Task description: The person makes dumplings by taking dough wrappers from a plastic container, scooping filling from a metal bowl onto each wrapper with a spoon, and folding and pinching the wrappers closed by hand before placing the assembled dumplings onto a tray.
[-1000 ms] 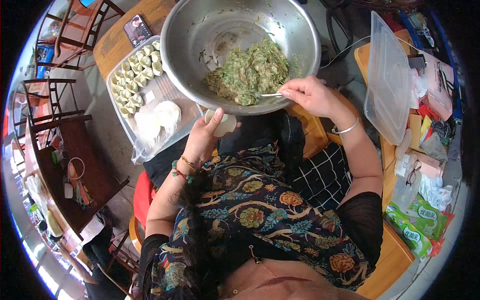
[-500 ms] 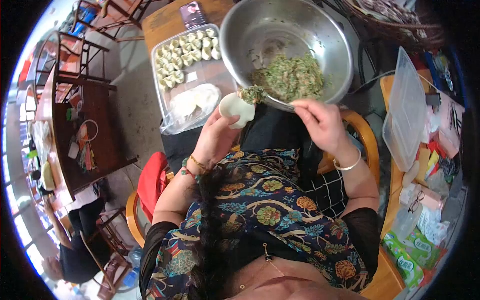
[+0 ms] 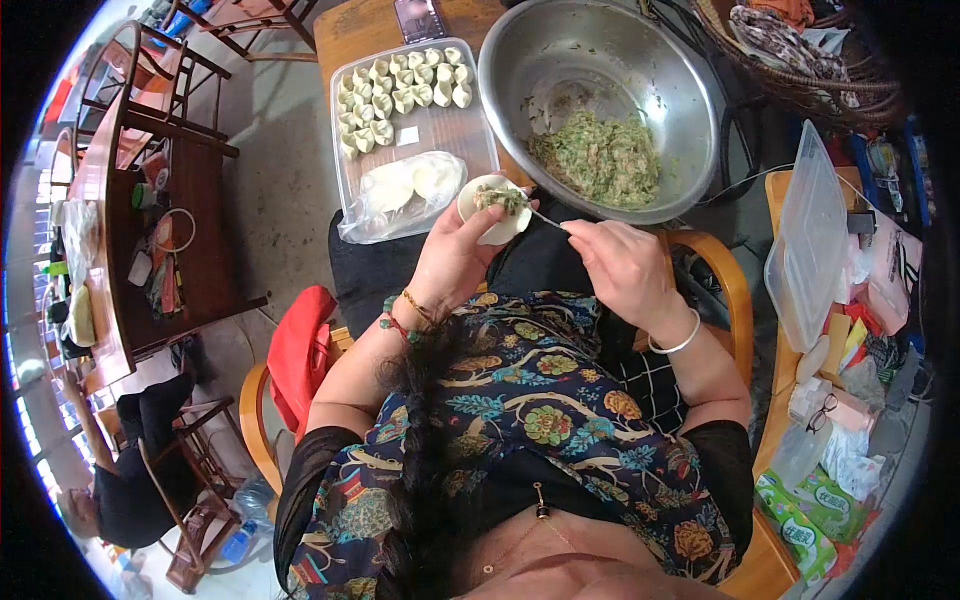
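Resting in my left hand (image 3: 455, 250) is a round, pale dumpling wrapper (image 3: 511, 229), cupped with the thumb over its near edge. A lump of green, meaty filling (image 3: 497, 198) lies on it. My right hand (image 3: 630, 268) pinches the thin metal handle of a spoon (image 3: 546, 218), whose tip is at the filling and partly hidden by it. Beyond my hands stands a large steel bowl (image 3: 570, 50) with more filling mixture (image 3: 600, 160). Left of the bowl, a clear plastic tray (image 3: 450, 130) carries rows of folded dumplings (image 3: 400, 85) and a plastic bag with wrappers (image 3: 400, 192).
A phone (image 3: 418, 18) lies on the wooden table behind the tray. To the right, a clear plastic lid (image 3: 808, 250) leans by a cluttered bench. A wicker basket (image 3: 850, 95) is at the upper right. Another person (image 3: 150, 490) sits at the lower left.
The filling on the spoon has moved from beside the wrapper onto it. My right hand has come slightly left and down, and the wrapper now lies under the spoon tip. The view has shifted a little.
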Demonstrator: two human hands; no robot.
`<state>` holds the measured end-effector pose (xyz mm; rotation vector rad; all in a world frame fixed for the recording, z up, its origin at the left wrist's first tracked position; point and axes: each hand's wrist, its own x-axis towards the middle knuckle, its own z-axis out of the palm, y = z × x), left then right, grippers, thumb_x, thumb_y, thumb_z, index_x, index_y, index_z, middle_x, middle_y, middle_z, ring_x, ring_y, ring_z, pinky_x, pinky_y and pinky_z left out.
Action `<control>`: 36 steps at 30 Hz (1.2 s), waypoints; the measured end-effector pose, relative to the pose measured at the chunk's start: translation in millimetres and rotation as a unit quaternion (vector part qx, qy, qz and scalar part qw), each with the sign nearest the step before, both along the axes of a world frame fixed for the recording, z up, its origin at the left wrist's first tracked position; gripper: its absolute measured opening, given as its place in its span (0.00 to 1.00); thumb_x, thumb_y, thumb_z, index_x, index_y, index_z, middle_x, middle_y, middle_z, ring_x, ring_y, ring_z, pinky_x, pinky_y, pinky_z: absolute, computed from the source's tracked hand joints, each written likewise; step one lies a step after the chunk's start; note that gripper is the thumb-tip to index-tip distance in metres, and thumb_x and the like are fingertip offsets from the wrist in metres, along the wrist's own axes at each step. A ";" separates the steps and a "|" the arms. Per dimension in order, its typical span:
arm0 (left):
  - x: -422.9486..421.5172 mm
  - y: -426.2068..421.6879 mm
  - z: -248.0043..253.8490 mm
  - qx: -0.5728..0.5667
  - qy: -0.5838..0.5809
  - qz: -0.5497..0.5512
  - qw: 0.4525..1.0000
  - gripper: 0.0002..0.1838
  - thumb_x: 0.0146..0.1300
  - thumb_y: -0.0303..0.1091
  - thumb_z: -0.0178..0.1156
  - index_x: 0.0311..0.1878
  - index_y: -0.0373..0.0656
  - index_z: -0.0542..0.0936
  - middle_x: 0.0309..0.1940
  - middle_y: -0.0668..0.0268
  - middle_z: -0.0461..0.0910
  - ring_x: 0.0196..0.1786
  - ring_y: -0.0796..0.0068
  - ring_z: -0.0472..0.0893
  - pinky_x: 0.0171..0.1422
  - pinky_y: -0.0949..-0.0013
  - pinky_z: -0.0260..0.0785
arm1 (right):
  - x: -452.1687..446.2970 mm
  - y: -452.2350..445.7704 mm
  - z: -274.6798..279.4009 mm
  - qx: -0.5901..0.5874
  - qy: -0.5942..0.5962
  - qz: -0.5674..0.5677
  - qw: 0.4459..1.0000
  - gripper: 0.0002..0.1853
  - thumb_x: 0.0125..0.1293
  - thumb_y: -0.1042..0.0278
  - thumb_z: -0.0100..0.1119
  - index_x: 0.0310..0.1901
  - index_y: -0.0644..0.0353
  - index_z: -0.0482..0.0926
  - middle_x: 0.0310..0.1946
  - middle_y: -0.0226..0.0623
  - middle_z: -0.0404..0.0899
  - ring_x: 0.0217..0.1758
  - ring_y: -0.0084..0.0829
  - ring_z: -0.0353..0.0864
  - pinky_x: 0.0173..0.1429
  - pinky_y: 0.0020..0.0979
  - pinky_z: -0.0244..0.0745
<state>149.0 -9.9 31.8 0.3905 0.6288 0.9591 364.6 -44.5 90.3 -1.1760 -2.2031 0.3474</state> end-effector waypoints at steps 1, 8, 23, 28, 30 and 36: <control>-0.8 0.3 -1.7 0.000 -0.001 0.001 1.000 0.21 0.72 0.27 0.55 0.66 0.38 0.69 0.60 0.58 0.78 0.62 0.64 0.78 0.69 0.62 0.71 | 0.3 0.5 0.2 0.000 -0.001 0.001 1.000 0.13 0.62 0.79 0.63 0.50 0.64 0.80 0.29 0.43 0.80 0.29 0.40 0.80 0.34 0.38 0.75; -8.5 0.5 0.1 0.028 -0.025 0.002 0.999 0.22 0.70 0.24 0.53 0.66 0.35 0.69 0.62 0.57 0.76 0.66 0.62 0.75 0.72 0.60 0.67 | 4.8 4.0 6.8 -0.189 0.164 -0.106 0.962 0.08 0.73 0.70 0.58 0.45 0.65 0.83 0.26 0.32 0.77 0.29 0.17 0.72 0.34 0.25 0.69; -13.1 5.9 11.6 -0.040 -0.114 0.048 0.992 0.28 0.78 0.51 0.43 0.66 0.36 0.69 0.62 0.53 0.75 0.65 0.60 0.75 0.73 0.55 0.67 | 7.4 3.3 36.1 -0.081 0.048 -0.038 0.995 0.06 0.66 0.75 0.61 0.43 0.65 0.83 0.28 0.41 0.82 0.28 0.36 0.82 0.34 0.33 0.75; -12.2 5.4 -4.5 -0.016 -0.070 0.033 0.997 0.23 0.77 0.42 0.48 0.65 0.35 0.69 0.61 0.54 0.76 0.64 0.61 0.76 0.73 0.55 0.67 | -1.4 2.9 24.3 -0.081 0.049 -0.037 0.995 0.06 0.66 0.77 0.61 0.43 0.65 0.83 0.29 0.42 0.83 0.28 0.36 0.82 0.34 0.33 0.75; -14.0 6.4 -8.8 -0.011 -0.105 0.005 0.994 0.22 0.76 0.37 0.50 0.67 0.37 0.66 0.65 0.54 0.72 0.69 0.58 0.73 0.74 0.53 0.67 | -2.3 3.2 23.8 -0.081 0.056 -0.031 0.995 0.06 0.66 0.78 0.61 0.44 0.64 0.84 0.28 0.41 0.83 0.27 0.33 0.81 0.33 0.31 0.74; -9.3 2.3 -3.7 -0.049 -0.086 0.082 0.992 0.24 0.78 0.43 0.48 0.67 0.37 0.67 0.63 0.56 0.74 0.66 0.62 0.74 0.73 0.56 0.67 | 0.9 -0.9 46.1 -0.132 0.039 -0.083 0.987 0.06 0.66 0.75 0.61 0.43 0.65 0.81 0.32 0.45 0.84 0.33 0.42 0.85 0.37 0.36 0.77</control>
